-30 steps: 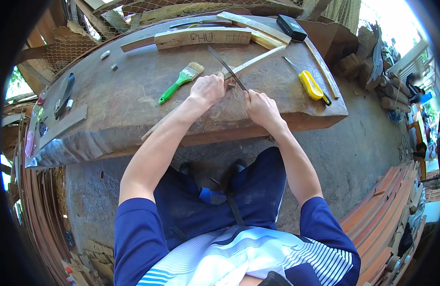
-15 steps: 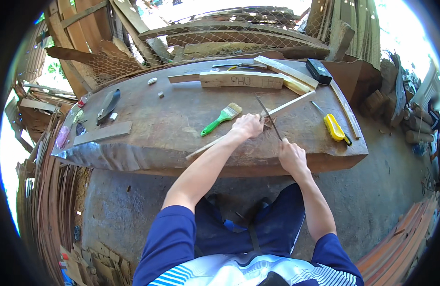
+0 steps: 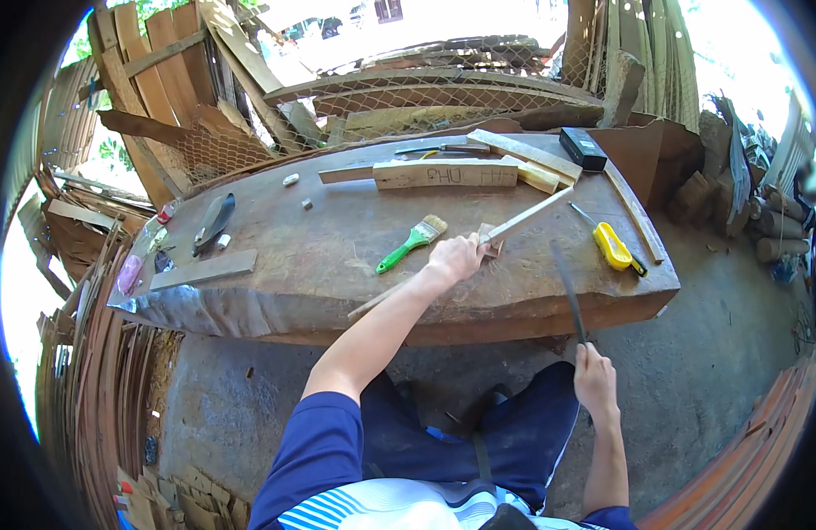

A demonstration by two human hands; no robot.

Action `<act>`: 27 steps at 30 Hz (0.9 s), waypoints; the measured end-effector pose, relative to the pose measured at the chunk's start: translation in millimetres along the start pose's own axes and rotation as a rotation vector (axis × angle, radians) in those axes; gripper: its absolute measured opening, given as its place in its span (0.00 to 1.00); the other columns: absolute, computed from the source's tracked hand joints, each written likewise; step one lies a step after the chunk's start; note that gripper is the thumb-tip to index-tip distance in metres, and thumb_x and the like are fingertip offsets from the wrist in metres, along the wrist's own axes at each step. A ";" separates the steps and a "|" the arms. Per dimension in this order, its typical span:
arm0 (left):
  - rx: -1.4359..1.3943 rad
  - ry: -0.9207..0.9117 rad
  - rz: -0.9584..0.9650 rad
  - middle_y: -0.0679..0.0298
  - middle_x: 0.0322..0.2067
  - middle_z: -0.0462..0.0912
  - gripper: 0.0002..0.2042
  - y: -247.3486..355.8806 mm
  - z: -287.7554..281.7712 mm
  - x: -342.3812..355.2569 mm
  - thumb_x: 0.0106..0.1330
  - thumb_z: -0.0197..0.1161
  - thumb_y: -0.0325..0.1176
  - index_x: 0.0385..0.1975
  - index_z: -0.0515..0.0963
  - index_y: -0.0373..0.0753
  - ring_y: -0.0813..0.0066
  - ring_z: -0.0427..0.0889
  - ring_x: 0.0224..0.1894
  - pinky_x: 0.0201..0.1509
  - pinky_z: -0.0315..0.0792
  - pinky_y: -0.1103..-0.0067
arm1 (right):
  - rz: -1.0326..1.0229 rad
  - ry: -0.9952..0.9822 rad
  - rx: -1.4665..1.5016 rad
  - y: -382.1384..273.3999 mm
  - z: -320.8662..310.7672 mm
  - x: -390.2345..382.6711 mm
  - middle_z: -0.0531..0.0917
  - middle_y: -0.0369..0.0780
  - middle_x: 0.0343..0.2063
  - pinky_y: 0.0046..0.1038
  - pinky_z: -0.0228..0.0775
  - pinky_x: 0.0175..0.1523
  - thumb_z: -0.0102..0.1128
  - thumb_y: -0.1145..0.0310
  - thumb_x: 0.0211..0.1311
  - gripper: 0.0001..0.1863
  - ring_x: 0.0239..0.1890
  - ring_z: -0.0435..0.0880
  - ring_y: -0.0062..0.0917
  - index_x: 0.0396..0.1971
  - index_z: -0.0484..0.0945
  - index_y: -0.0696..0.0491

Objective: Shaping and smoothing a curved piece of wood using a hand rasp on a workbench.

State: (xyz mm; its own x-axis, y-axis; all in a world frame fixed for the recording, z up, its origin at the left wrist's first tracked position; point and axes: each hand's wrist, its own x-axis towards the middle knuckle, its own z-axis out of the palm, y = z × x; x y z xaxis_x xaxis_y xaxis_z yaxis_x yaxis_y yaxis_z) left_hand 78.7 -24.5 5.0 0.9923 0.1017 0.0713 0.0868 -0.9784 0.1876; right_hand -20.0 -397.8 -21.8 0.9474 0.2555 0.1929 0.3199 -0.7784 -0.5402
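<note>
- Head view, right hand [image 3: 594, 380]: clamped around the near end of a long dark file-like tool [image 3: 569, 296]; half a second ago this tool crossed the wooden strip [image 3: 533, 213], and now it has been drawn back toward the person, clear of the strip, so the hand shows past the front edge of the counter [image 3: 266, 234], by the right knee [image 3: 554, 397]
- Head view, left hand [image 3: 458, 256]: still clamped on the wooden strip, which slants across the counter with its far end pointing up and to the right; a pale length beyond the forearm lines up with it and seems to be the same piece
- Head view, under the strip: a small wooden block [image 3: 493, 250] now shows more plainly just beside the left fingers; whether the strip rests on it I cannot tell
- Head view, around the work: the green-handled brush [image 3: 412, 245] lies left of the left hand and the yellow-handled tool [image 3: 612, 247] right of the strip, both unmoved on the counter
- Head view, meaning: I judge this a break in the tool's contact while the strip stays steadied; any mark on its surface is too small to make out
</note>
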 end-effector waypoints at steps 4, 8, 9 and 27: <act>0.042 0.075 0.058 0.45 0.26 0.87 0.23 -0.5 7.6 -34.9 0.82 0.45 0.51 0.46 0.75 0.34 0.42 0.89 0.32 0.37 0.82 0.54 | -0.152 -0.033 0.081 -41.2 22.5 26.8 0.83 0.57 0.23 0.57 0.74 0.36 0.47 0.58 0.82 0.18 0.30 0.84 0.58 0.35 0.76 0.55; 0.053 0.108 0.067 0.45 0.24 0.86 0.20 -1.9 -5.6 -69.8 0.82 0.47 0.48 0.42 0.74 0.35 0.43 0.88 0.29 0.34 0.81 0.54 | -0.265 -0.104 0.156 -83.2 36.5 48.6 0.82 0.55 0.21 0.56 0.73 0.35 0.47 0.57 0.82 0.18 0.28 0.83 0.57 0.34 0.76 0.55; 0.053 0.105 0.064 0.45 0.24 0.86 0.20 -5.7 -7.8 -76.7 0.82 0.47 0.48 0.42 0.74 0.35 0.43 0.88 0.29 0.34 0.81 0.54 | -0.265 -0.108 0.158 -86.2 42.5 51.9 0.82 0.55 0.21 0.56 0.73 0.35 0.47 0.57 0.82 0.18 0.28 0.83 0.57 0.34 0.76 0.55; -0.221 0.161 -0.187 0.39 0.29 0.86 0.17 -87.1 -16.6 -177.4 0.81 0.51 0.48 0.48 0.69 0.39 0.32 0.85 0.38 0.42 0.77 0.46 | -0.387 -0.240 -0.109 -21.0 41.4 49.6 0.83 0.54 0.23 0.54 0.76 0.37 0.51 0.56 0.79 0.18 0.30 0.85 0.54 0.33 0.76 0.54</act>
State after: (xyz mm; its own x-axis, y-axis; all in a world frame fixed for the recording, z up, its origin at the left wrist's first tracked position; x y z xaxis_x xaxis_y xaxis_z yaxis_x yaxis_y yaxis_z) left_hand -106.4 45.7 -7.7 0.9328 0.3199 0.1661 0.2269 -0.8792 0.4191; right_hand 20.8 -345.1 -34.8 0.7384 0.6547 0.1614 0.6597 -0.6517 -0.3743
